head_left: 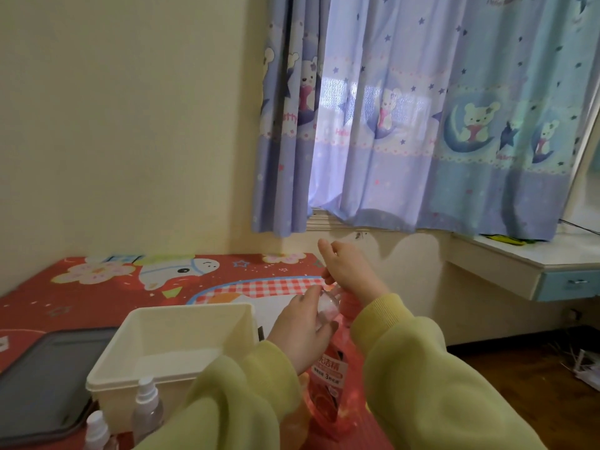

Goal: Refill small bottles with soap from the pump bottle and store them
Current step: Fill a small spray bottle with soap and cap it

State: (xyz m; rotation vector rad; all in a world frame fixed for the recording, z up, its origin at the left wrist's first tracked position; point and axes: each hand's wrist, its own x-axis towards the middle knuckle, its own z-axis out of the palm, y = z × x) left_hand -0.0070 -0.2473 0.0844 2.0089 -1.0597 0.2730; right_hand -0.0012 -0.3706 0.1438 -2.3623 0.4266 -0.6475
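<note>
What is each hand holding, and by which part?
Left hand holds the small clear bottle round its body. Right hand sits atop the pump bottle, on its pump head; whether that is a grip or only a press cannot be told.

Domestic interior, most likely a child's bedroom. Pale blue and lilac curtains (pixel 422 131) printed with teddy bears, crescent moons and stars hang across a window set in cream-painted walls (pixel 130 125). A red cartoon-patterned cloth (pixel 97 287) with flowers and a gingham panel covers the table in the foreground. At right, a white wall-mounted desk (pixel 506 254) carries a light blue drawer (pixel 568 284) with a metal handle, above dark wooden flooring (pixel 503 368).
</note>
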